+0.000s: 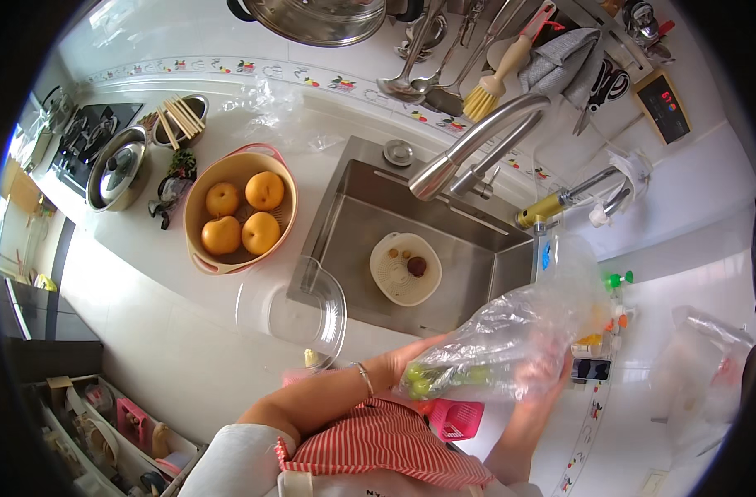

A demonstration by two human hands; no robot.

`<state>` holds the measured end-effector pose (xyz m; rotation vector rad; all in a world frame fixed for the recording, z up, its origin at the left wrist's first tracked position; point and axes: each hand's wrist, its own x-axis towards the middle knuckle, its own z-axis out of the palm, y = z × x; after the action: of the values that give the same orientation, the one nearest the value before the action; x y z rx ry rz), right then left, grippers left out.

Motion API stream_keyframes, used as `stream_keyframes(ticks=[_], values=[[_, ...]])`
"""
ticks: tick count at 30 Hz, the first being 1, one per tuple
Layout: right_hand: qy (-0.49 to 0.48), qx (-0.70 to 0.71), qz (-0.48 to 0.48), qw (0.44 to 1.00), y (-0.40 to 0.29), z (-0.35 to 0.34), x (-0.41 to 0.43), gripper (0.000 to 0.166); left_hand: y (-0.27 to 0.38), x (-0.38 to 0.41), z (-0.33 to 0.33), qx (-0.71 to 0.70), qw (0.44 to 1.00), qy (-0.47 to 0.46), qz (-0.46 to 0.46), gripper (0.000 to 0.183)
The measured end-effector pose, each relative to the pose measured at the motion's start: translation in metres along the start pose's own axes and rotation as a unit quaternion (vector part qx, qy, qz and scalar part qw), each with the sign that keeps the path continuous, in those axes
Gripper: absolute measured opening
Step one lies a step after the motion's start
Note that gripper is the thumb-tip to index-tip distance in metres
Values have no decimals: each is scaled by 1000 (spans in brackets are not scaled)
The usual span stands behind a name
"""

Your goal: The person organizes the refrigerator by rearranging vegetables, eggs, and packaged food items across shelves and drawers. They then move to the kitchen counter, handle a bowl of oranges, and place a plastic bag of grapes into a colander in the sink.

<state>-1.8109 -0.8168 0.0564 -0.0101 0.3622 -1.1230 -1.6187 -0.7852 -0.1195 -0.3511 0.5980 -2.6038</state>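
A clear plastic bag with round green fruit in its lower left end is held between both hands, to the right of my body. My left hand grips the bag's near-left side, its fingers partly behind the plastic. My right hand is closed on the bag's right side, seen blurred through the film. In the steel sink sits a white perforated basket holding a dark round item and small brown ones. Left of the sink, a cream colander holds several yellow-orange pears.
A clear bowl overlaps the sink's left rim. The steel faucet arches over the sink. Pots and chopsticks stand at the far left, near an open drawer. A pink basket is below the bag.
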Motion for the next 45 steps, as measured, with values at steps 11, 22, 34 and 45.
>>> stream_keyframes(ticks=[11, 22, 34, 45], values=[[87, -43, 212, 972, 6, -146, 174, 14, -16, -51, 25, 197, 929, 196, 246, 49], [199, -217, 277, 915, 59, -266, 255, 22, -7, -12, 37, 228, 830, 380, 338, 35], [333, -244, 309, 857, 52, -289, 271, 42, 27, 19, 42, 239, 797, 445, 330, 32], [89, -616, 377, 686, -4, -284, 203, 51, 38, 25, 48, 129, 833, 387, 375, 28]])
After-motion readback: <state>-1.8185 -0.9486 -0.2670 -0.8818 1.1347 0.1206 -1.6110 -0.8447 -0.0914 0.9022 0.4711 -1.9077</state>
